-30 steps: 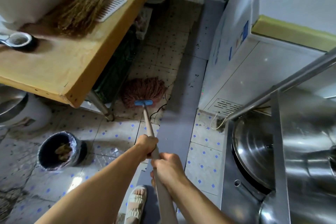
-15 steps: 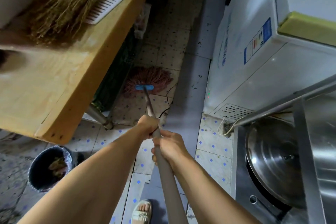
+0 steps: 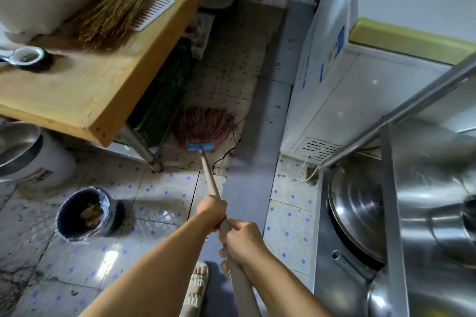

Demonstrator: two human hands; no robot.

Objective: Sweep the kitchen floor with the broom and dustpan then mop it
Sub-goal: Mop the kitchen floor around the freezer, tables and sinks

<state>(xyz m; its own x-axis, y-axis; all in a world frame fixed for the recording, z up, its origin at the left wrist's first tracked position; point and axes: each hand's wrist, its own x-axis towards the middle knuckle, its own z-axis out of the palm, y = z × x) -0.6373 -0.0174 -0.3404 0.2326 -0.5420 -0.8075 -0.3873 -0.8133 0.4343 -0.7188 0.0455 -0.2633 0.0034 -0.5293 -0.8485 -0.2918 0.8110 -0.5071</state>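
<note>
1. Both hands curl tightly round the mop handle [image 3: 210, 177]: left hand [image 3: 212, 211] lower down the shaft, right hand [image 3: 243, 239] just behind it.
2. The mop head [image 3: 206, 125] lies on the floor [image 3: 159, 188] beside the bench leg [image 3: 140, 148], under the bench's near corner.
3. The straw broom [image 3: 116, 10] lies on the bench [image 3: 85, 87], so sweeping looks done; mopping is underway and darker tiles remain ahead.
4. Count: one mop, one broom, one lined bin [image 3: 86, 212]; no dustpan visible.

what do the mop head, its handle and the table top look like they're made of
Mop head: reddish-brown yarn or cotton strands, matted, clamped in a blue, probably plastic bar. Handle: smooth pale beige, wood or coated metal; unclear which. Table top: thick pale wood, grain showing, worn matte surface.
</note>
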